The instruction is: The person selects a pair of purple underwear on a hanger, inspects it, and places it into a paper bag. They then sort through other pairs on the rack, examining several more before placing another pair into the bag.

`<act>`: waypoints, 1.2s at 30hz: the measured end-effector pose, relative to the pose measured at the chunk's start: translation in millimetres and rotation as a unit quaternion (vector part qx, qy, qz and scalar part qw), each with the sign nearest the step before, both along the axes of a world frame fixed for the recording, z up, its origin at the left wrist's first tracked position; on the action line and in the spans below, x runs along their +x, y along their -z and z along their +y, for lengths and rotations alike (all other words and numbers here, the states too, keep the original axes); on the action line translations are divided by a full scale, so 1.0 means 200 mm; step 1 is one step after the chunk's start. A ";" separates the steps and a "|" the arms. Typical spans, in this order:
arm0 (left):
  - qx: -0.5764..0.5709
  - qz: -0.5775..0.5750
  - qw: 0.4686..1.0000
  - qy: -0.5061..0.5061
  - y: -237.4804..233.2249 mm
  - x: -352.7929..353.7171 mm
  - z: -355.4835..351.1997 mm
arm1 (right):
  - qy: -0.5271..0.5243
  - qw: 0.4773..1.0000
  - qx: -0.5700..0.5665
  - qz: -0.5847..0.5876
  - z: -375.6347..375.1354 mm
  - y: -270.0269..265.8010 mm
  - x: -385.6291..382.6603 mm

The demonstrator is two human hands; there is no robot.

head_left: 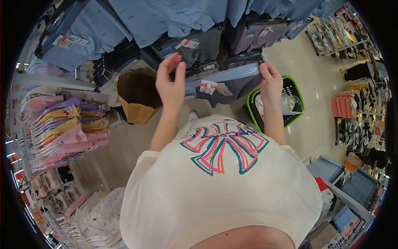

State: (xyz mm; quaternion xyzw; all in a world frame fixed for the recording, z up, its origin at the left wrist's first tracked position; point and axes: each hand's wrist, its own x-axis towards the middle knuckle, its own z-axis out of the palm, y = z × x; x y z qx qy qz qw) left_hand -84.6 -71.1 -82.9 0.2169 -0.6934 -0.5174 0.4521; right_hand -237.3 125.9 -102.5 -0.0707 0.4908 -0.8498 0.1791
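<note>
A blue-grey garment [226, 85] with a lighter blue band along its top hangs in front of me, with white and red tags on its front. My right hand [271, 83] pinches the garment's upper right corner between thumb and fingers. Near its other end, my left hand [171, 83] is raised, fingers curved and thumb apart, holding nothing. Just behind the garment, dark grey clothes [203, 45] with price tags hang on the rack.
Light blue shirts [166, 18] hang above. A brown paper bag [139, 112] stands open at the left. Below my right arm sits a black basket with a green rim [299, 110], with clothes inside. Children's clothes [70, 120] hang at the left; more racks stand at the right.
</note>
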 end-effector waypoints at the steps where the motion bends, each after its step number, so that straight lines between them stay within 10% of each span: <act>1: 0.011 -0.024 1.000 0.001 0.02 0.03 -0.04 | 0.007 0.999 -0.040 -0.028 0.02 0.01 -0.03; 6: 0.250 -0.060 0.943 0.211 0.11 0.12 -0.13 | 0.000 0.992 -0.058 -0.108 0.07 0.06 -0.10; 17: 0.197 -0.144 0.948 0.203 0.09 0.20 -0.14 | 0.016 0.994 0.107 -0.001 0.06 0.14 -0.12; 20: 0.166 -0.159 0.956 0.183 0.09 0.20 -0.15 | 0.089 0.883 0.352 0.298 -0.02 0.11 -0.06; 24: 0.138 -0.173 0.959 0.179 0.13 0.17 -0.16 | 0.089 0.718 0.388 0.571 -0.18 -0.01 0.00; 28: 0.170 -0.156 0.954 0.193 0.12 0.15 -0.16 | -0.076 0.828 0.284 0.478 -0.34 -0.02 0.00; 36: 0.106 -0.145 0.951 0.251 0.16 0.05 -0.26 | -0.066 0.834 0.325 0.441 -0.42 -0.03 -0.07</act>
